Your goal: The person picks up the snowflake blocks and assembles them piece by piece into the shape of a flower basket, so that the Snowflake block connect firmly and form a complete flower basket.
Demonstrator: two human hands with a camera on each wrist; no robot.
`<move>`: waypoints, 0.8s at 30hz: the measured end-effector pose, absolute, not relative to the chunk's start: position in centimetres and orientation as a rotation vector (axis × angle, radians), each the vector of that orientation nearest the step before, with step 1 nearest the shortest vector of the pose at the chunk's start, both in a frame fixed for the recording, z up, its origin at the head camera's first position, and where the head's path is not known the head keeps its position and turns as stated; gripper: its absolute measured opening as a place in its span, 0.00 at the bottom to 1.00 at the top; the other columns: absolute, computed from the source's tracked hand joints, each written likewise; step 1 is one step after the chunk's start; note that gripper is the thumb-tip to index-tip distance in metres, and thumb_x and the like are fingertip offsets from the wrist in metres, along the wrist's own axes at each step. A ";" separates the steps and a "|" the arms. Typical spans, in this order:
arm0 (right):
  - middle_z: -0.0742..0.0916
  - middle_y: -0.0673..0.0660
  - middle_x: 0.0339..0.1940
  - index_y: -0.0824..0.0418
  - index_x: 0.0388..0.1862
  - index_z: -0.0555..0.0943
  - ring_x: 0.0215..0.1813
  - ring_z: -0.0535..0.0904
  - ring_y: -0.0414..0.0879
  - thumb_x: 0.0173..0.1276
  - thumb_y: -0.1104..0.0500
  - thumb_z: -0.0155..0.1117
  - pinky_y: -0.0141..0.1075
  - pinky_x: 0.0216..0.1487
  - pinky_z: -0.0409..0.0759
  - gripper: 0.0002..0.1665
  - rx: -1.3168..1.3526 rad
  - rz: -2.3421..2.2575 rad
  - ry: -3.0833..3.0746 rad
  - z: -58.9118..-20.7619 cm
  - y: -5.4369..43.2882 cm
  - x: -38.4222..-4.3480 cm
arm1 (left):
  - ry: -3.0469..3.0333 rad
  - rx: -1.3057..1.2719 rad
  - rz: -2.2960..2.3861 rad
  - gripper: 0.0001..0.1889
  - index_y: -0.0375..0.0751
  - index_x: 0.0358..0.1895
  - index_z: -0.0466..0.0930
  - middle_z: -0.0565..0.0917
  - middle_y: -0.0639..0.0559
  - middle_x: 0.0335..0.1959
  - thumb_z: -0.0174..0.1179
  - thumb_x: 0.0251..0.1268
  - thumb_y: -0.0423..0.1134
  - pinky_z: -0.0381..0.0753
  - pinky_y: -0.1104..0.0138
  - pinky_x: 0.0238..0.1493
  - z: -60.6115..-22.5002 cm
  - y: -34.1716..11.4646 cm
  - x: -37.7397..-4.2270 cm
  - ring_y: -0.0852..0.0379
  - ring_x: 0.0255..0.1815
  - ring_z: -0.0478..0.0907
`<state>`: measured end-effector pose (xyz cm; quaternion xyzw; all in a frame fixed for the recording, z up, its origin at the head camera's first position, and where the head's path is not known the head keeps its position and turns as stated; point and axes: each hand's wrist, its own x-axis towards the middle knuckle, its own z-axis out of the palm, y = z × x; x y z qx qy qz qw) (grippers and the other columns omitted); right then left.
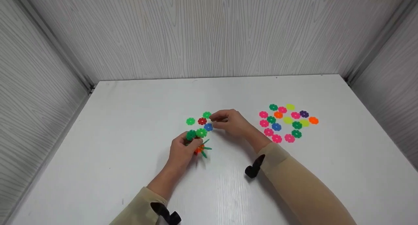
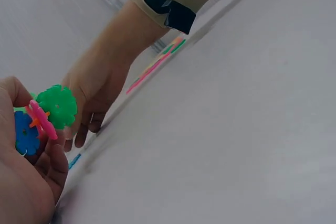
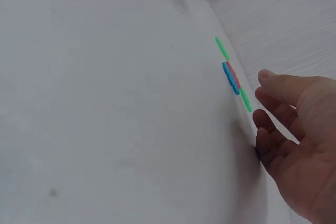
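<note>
My left hand grips a cluster of interlocked flower-shaped plastic discs, with an orange disc and thin green edges showing beside the thumb. In the left wrist view, a pink disc, a green disc and a blue disc belong to this cluster; the palm and fingers hide part of it. Thumb and fingers apart, my right hand hovers low with nothing between them. Its fingertips are right by a loose blue disc. Close by lie a red disc and two light green discs.
Right of the right hand, many loose discs lie flat in a spread group, among them a pink disc, a purple disc and an orange disc. The white table meets a wood-grain back wall and side walls.
</note>
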<state>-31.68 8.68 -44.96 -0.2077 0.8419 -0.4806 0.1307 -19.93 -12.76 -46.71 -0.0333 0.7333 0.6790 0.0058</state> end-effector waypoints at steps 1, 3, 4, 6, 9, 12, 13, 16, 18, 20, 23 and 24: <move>0.89 0.50 0.56 0.57 0.62 0.88 0.60 0.82 0.49 0.74 0.59 0.72 0.43 0.65 0.81 0.18 -0.612 -1.385 2.444 -45.1 8.5 -31.8 | 2.280 -0.139 2.150 0.14 0.38 0.55 0.83 0.83 0.45 0.51 0.66 0.72 0.41 0.85 0.69 0.54 -46.7 -12.9 -20.0 0.48 0.54 0.78; 0.89 0.50 0.57 0.56 0.61 0.88 0.60 0.81 0.49 0.73 0.60 0.73 0.42 0.66 0.81 0.18 -0.614 -1.368 2.442 -45.2 8.0 -32.0 | 2.260 -0.197 2.187 0.15 0.38 0.55 0.83 0.83 0.45 0.51 0.66 0.73 0.42 0.85 0.69 0.54 -46.7 -13.1 -20.2 0.49 0.54 0.78; 0.89 0.49 0.57 0.55 0.61 0.88 0.60 0.81 0.49 0.72 0.60 0.74 0.41 0.66 0.80 0.19 -0.612 -1.354 2.446 -45.2 7.8 -32.0 | 2.248 -0.223 2.204 0.15 0.38 0.55 0.83 0.83 0.45 0.51 0.66 0.73 0.42 0.85 0.70 0.53 -46.7 -13.2 -20.2 0.49 0.53 0.78; 0.88 0.49 0.57 0.54 0.61 0.88 0.61 0.81 0.48 0.71 0.61 0.75 0.40 0.67 0.80 0.20 -0.609 -1.313 2.462 -45.3 7.4 -32.0 | 2.242 -0.250 2.226 0.15 0.38 0.56 0.82 0.82 0.44 0.51 0.66 0.74 0.42 0.85 0.71 0.53 -46.7 -13.2 -20.3 0.49 0.53 0.78; 0.87 0.48 0.58 0.52 0.62 0.88 0.61 0.80 0.47 0.70 0.60 0.77 0.38 0.67 0.80 0.21 -0.597 -1.241 2.492 -45.4 7.1 -32.0 | 2.244 -0.269 2.243 0.15 0.37 0.56 0.82 0.81 0.44 0.51 0.65 0.74 0.42 0.84 0.73 0.53 -46.7 -13.3 -20.3 0.49 0.53 0.77; 0.86 0.48 0.57 0.51 0.62 0.88 0.60 0.79 0.47 0.69 0.58 0.78 0.37 0.66 0.80 0.22 -0.587 -1.180 2.517 -45.5 7.2 -31.8 | 2.238 -0.262 2.258 0.14 0.36 0.55 0.82 0.80 0.44 0.51 0.65 0.74 0.41 0.83 0.73 0.52 -46.6 -13.2 -20.2 0.50 0.53 0.76; 0.85 0.49 0.56 0.51 0.61 0.88 0.58 0.79 0.47 0.69 0.58 0.78 0.38 0.64 0.80 0.21 -0.593 -1.168 2.520 -45.5 7.3 -31.7 | 2.236 -0.257 2.258 0.14 0.36 0.55 0.82 0.80 0.44 0.51 0.65 0.75 0.41 0.83 0.73 0.52 -46.6 -13.2 -20.2 0.50 0.53 0.76; 0.85 0.50 0.52 0.51 0.59 0.89 0.54 0.78 0.48 0.69 0.57 0.79 0.38 0.59 0.80 0.20 -0.629 -1.151 2.531 -45.7 7.9 -31.2 | 2.241 -0.249 2.230 0.16 0.37 0.57 0.83 0.82 0.45 0.52 0.65 0.74 0.42 0.84 0.71 0.54 -46.7 -13.1 -20.2 0.49 0.54 0.77; 0.84 0.51 0.50 0.51 0.56 0.90 0.52 0.77 0.49 0.69 0.57 0.79 0.39 0.55 0.80 0.17 -0.666 -1.152 2.541 -45.8 8.3 -30.8 | 2.240 -0.241 2.203 0.18 0.37 0.60 0.83 0.83 0.45 0.54 0.65 0.75 0.43 0.84 0.69 0.56 -46.6 -13.1 -20.2 0.49 0.55 0.78; 0.85 0.50 0.49 0.51 0.54 0.90 0.51 0.78 0.49 0.69 0.57 0.78 0.39 0.56 0.80 0.15 -0.694 -1.172 2.544 -45.8 8.7 -30.4 | 2.232 -0.227 2.187 0.19 0.36 0.61 0.84 0.84 0.45 0.55 0.66 0.75 0.44 0.84 0.68 0.58 -46.6 -13.0 -20.1 0.49 0.55 0.78; 0.87 0.49 0.49 0.53 0.53 0.90 0.53 0.80 0.48 0.71 0.59 0.76 0.38 0.58 0.82 0.12 -0.686 -1.253 2.533 -45.7 9.5 -29.6 | 2.225 -0.176 2.186 0.19 0.36 0.60 0.84 0.85 0.45 0.52 0.66 0.76 0.45 0.85 0.67 0.56 -46.5 -12.9 -20.1 0.49 0.52 0.80; 0.87 0.49 0.48 0.53 0.52 0.90 0.52 0.81 0.48 0.71 0.60 0.76 0.38 0.57 0.83 0.12 -0.668 -1.294 2.525 -45.6 9.7 -29.3 | 2.223 -0.158 2.187 0.18 0.37 0.60 0.85 0.86 0.45 0.51 0.66 0.76 0.44 0.85 0.67 0.55 -46.6 -12.9 -20.1 0.50 0.51 0.81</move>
